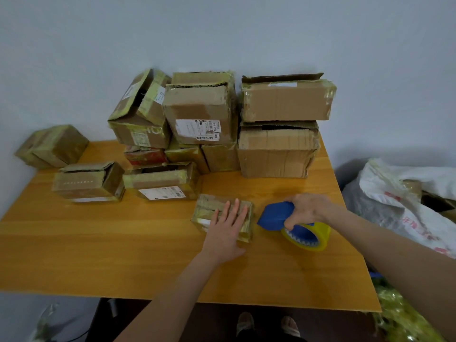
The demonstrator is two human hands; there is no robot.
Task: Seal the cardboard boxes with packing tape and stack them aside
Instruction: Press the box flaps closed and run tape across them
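On the desk [123, 243], about a dozen cardboard boxes [276, 154] sit piled toward the back, several with flaps gaping (the two biggest, at right, are plainly unsealed), so most of the sealing looks undone. One small box [209, 204] lies in front of the pile under the left hand [225, 230], fingers [236, 209] straight and flat on top. Just beside it, the right hand [308, 211] grips the one blue tape dispenser [276, 215], curled round its handle.
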